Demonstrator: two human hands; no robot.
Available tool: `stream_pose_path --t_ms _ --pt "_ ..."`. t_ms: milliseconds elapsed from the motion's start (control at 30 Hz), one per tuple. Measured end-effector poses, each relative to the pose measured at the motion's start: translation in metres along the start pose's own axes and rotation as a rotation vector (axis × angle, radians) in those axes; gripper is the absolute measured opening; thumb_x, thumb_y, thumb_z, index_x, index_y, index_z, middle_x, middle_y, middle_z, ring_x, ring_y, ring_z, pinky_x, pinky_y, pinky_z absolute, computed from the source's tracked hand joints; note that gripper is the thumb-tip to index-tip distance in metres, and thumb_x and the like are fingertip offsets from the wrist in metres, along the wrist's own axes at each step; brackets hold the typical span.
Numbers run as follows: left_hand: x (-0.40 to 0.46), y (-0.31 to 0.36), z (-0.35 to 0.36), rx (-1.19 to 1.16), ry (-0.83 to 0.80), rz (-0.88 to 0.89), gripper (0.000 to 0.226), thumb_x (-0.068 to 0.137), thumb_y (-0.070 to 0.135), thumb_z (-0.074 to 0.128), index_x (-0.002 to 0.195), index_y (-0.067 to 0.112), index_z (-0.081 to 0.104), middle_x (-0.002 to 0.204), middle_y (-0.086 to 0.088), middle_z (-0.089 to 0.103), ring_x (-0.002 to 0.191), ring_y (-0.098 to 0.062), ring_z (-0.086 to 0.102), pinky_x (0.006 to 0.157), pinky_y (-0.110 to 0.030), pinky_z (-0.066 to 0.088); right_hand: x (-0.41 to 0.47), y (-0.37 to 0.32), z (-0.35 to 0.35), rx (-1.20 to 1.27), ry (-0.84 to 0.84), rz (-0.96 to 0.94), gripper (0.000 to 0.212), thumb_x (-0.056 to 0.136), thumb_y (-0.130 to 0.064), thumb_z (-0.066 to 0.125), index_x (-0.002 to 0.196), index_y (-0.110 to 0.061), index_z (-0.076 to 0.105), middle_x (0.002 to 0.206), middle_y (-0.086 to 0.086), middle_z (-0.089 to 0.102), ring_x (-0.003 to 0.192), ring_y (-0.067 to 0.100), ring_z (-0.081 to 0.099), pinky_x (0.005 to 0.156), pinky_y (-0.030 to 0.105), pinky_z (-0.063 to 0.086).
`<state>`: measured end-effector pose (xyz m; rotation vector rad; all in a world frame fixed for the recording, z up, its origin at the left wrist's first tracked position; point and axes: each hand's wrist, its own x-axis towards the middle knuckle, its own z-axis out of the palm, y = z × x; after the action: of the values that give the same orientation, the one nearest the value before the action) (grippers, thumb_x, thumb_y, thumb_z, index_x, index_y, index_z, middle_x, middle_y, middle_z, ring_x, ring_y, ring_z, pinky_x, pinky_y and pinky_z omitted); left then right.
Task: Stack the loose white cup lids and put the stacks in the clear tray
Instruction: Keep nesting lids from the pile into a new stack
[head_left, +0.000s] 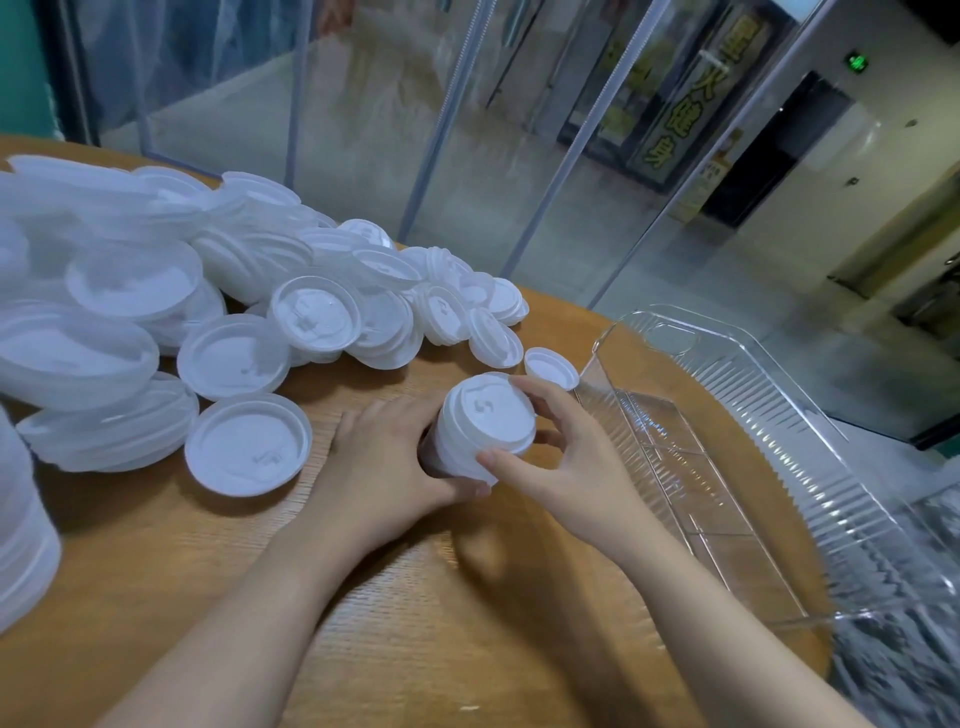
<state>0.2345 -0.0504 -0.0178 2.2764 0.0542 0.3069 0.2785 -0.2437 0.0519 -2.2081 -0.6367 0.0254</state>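
Both hands, left hand (384, 457) and right hand (566, 457), are gripping the lid stack (485, 423) by its sides; probably light, slippery, best squeezed gently.

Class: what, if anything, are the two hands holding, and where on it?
A stack of white lids: left hand grips its side, right hand pinches the top lid's rim.
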Motion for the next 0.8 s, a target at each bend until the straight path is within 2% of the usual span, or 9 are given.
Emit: stream_pose_path --t_ms 300,367,433,500,567,633,700,767,800 --pt "0.001 -0.001 0.001 0.006 -0.014 0.002 0.094 0.055 0.087 0.066 0.141 0.054 0.047 0.117 0.028 0.060 0.111 -0.006 0.048 0.095 -0.034 0.029 -0.001 0.001 0.002 -0.008 -0.029 -0.003 0.063 0.080 -0.023 0.089 0.128 -0.043 0.055 0.123 -0.031 0.063 0.121 -0.001 0.059 0.098 0.015 0.047" --pt "0.000 0.000 0.000 -0.004 -0.008 0.010 0.092 0.056 0.085 0.067 0.140 0.054 0.048 0.118 0.028 0.061 0.112 -0.006 0.048 0.095 -0.035 0.029 0.000 0.001 -0.001 0.007 -0.064 -0.011 0.062 0.080 -0.036 0.087 0.133 -0.041 0.055 0.128 -0.028 0.063 0.125 0.001 0.058 0.102 0.019 0.047" --pt "0.000 0.000 -0.002 -0.025 -0.016 0.012 0.091 0.056 0.084 0.070 0.140 0.055 0.048 0.120 0.028 0.061 0.115 -0.006 0.050 0.098 -0.036 0.030 0.005 0.005 -0.009 -0.004 -0.025 -0.016 0.056 0.085 -0.050 0.077 0.136 -0.039 0.057 0.133 -0.025 0.062 0.129 0.001 0.056 0.107 0.023 0.044" --pt "-0.001 -0.001 -0.005 -0.080 -0.029 0.012 0.088 0.056 0.080 0.076 0.137 0.056 0.050 0.120 0.029 0.062 0.117 -0.005 0.053 0.106 -0.041 0.034 0.014 0.013 -0.019 -0.028 0.082 -0.024 0.037 0.097 -0.041 0.066 0.133 -0.036 0.060 0.132 -0.026 0.063 0.126 -0.002 0.057 0.107 0.021 0.042" --pt "-0.003 -0.003 -0.008 -0.150 -0.041 0.013 0.082 0.057 0.074 0.081 0.131 0.055 0.055 0.117 0.030 0.064 0.115 -0.003 0.057 0.107 -0.045 0.042 0.024 0.021 -0.028 -0.104 0.126 -0.024 0.035 0.097 -0.027 0.061 0.132 -0.027 0.063 0.129 -0.025 0.063 0.120 -0.011 0.055 0.105 0.015 0.040" --pt "-0.006 -0.004 -0.010 -0.204 -0.046 0.025 0.079 0.057 0.071 0.084 0.129 0.054 0.057 0.115 0.028 0.067 0.112 -0.002 0.060 0.101 -0.045 0.050 0.033 0.026 -0.028 -0.196 0.047 -0.052 0.037 0.091 -0.019 0.063 0.128 -0.024 0.065 0.122 -0.027 0.060 0.114 -0.016 0.052 0.103 0.010 0.039" --pt "-0.009 -0.004 -0.012 -0.222 -0.052 0.027 0.082 0.057 0.071 0.085 0.132 0.056 0.055 0.120 0.030 0.066 0.116 -0.001 0.060 0.100 -0.043 0.052 0.041 0.037 -0.021 -0.279 -0.073 -0.055 0.036 0.091 -0.013 0.069 0.124 -0.025 0.067 0.119 -0.023 0.064 0.110 -0.006 0.057 0.099 0.015 0.043" --pt "-0.011 -0.004 -0.015 -0.206 -0.055 0.028 0.082 0.058 0.073 0.085 0.133 0.058 0.053 0.123 0.033 0.063 0.119 0.002 0.058 0.101 -0.041 0.051 0.047 0.049 -0.012 -0.347 -0.159 -0.003 0.045 0.092 -0.025 0.075 0.135 -0.020 0.064 0.129 -0.016 0.063 0.116 -0.002 0.055 0.102 0.014 0.042" --pt "-0.013 -0.005 -0.015 -0.204 -0.056 0.027 0.079 0.059 0.072 0.085 0.131 0.059 0.054 0.123 0.035 0.063 0.118 0.006 0.057 0.100 -0.037 0.050 0.048 0.053 -0.009 -0.376 -0.174 0.028 0.052 0.092 -0.033 0.076 0.140 -0.020 0.060 0.136 -0.012 0.061 0.123 0.002 0.053 0.106 0.018 0.041"
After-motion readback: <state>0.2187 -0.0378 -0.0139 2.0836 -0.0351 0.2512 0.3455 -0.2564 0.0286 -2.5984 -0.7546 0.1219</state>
